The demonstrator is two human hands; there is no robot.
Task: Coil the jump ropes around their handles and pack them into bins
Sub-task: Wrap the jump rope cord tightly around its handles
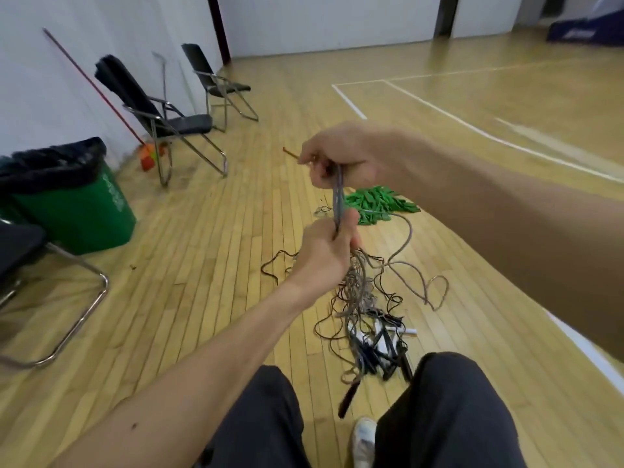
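- Left of the rope tangle (pixel 368 319), you have open floor (pixel 209 265) as far as the green bin (pixel 84 211) and the nearest chair (pixel 50 292).
- Right of the tangle, the boards lie open too.
- Beyond the tangle, a green pile (pixel 378 204) sits in your way.
- Above the tangle, the grey rope (pixel 338 197) stretched between your left hand (pixel 324 251) and right hand (pixel 337 157) bars the way across.
- On the tangle's near side, your legs (pixel 449 400) hem it in.

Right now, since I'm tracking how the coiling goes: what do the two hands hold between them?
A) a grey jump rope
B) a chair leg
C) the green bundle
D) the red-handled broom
A: the right hand grips the top and the left hand the bottom of a stretch of the grey jump rope; the green bundle lies on the floor beyond.
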